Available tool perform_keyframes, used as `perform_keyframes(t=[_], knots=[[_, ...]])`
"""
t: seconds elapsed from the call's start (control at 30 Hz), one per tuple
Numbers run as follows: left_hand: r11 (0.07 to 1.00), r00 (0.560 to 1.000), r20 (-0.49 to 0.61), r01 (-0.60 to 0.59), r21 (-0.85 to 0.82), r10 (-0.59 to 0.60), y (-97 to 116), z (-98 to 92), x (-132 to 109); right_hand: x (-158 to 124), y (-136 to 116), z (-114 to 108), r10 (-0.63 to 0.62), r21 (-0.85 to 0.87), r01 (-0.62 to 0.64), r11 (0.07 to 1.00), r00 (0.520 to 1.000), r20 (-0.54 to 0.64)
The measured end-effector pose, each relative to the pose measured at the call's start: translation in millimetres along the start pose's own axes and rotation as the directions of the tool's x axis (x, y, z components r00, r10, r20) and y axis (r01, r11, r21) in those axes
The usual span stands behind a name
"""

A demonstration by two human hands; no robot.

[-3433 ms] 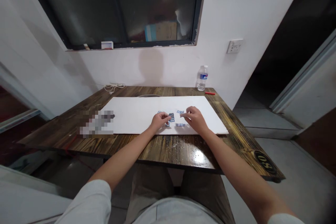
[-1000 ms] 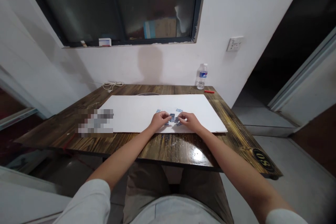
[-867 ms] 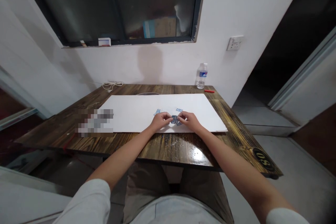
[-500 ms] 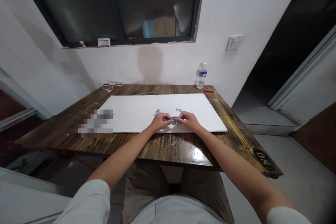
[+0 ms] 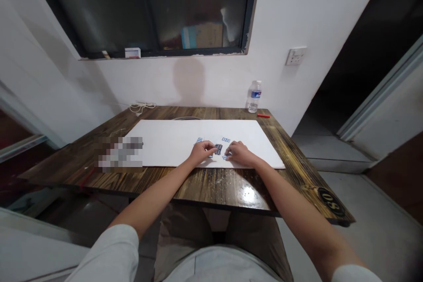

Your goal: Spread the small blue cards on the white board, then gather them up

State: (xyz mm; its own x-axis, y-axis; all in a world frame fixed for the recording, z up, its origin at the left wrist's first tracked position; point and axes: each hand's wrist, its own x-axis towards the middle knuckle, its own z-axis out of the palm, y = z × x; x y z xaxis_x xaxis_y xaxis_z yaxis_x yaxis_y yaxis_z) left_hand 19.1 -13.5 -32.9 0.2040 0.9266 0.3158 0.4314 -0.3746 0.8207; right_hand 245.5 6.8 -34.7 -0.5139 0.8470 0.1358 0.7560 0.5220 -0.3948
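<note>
Along a white wall [image 5: 224, 79] stands a dark wooden counter [image 5: 211, 185], with a white board [image 5: 168, 141] lying flat on it. A person in pale short sleeves sits facing it, both forearms reaching over the near edge. Their left hand [image 5: 202, 152] pinches a small dark piece [image 5: 218, 149] between thumb and fingertips, holding it over the board, between the two hands. Their right hand [image 5: 239, 153] is just beside it, fingers curled down at a small blue-marked piece [image 5: 226, 157]; from where I stand I cannot tell whether it grips that. Beyond the right hand, a blue-striped piece [image 5: 226, 139] lies on the board; another striped piece [image 5: 199, 139] lies just past the left hand, partly hidden by it. At the counter's far right corner a clear bottle [image 5: 253, 97] with a blue label stands upright, a red stick [image 5: 263, 116] lying near it. At the far left is a pale coiled cord [image 5: 142, 108]. Above, a dark-framed window [image 5: 145, 9] has a small white box [image 5: 132, 53] on its sill, and a socket [image 5: 296, 56] is set in the wall to the right.
</note>
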Motion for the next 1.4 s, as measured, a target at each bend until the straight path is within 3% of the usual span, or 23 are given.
perform_keyframes(t=[0.2,0.43,0.67,0.8,0.97,1.13,1.3,1.4], knots=[[1.0,1.0,-0.006,-0.014,-0.017,0.014,0.8,1.3,-0.7,-0.6,-1.1,2.5,0.042,-0.005,-0.042,0.999,0.998,0.042],[1.0,1.0,0.003,-0.01,-0.028,0.01,2.1,1.1,-0.9,0.6,1.9,4.2,0.033,0.029,-0.033,0.999,0.999,-0.001],[1.0,1.0,0.003,-0.007,-0.011,0.007,-0.7,0.4,0.1,-0.3,4.6,6.7,-0.052,0.295,0.06,0.954,0.998,-0.036],[1.0,1.0,-0.006,0.001,0.008,-0.001,-1.2,-0.4,0.5,-2.3,3.6,3.4,-0.082,0.4,0.111,0.91,0.993,-0.09],[1.0,1.0,-0.012,-0.003,-0.005,0.003,-1.4,-1.4,1.3,-2.7,-1.6,-1.0,-0.124,0.487,0.229,0.843,0.963,-0.239],[1.0,1.0,-0.023,0.001,-0.012,-0.001,-0.8,-2.2,1.7,-0.8,-6.7,0.8,-0.081,0.529,0.262,0.807,0.936,-0.341],[0.998,0.999,0.035,0.019,-0.057,-0.017,-1.0,-2.0,1.3,1.6,-10.9,8.3,0.064,0.738,0.14,0.66,0.969,-0.241],[0.996,0.997,0.071,0.009,-0.083,-0.003,-1.4,-2.0,0.5,2.1,-15.0,12.1,0.084,0.787,0.098,0.609,0.979,-0.187]])
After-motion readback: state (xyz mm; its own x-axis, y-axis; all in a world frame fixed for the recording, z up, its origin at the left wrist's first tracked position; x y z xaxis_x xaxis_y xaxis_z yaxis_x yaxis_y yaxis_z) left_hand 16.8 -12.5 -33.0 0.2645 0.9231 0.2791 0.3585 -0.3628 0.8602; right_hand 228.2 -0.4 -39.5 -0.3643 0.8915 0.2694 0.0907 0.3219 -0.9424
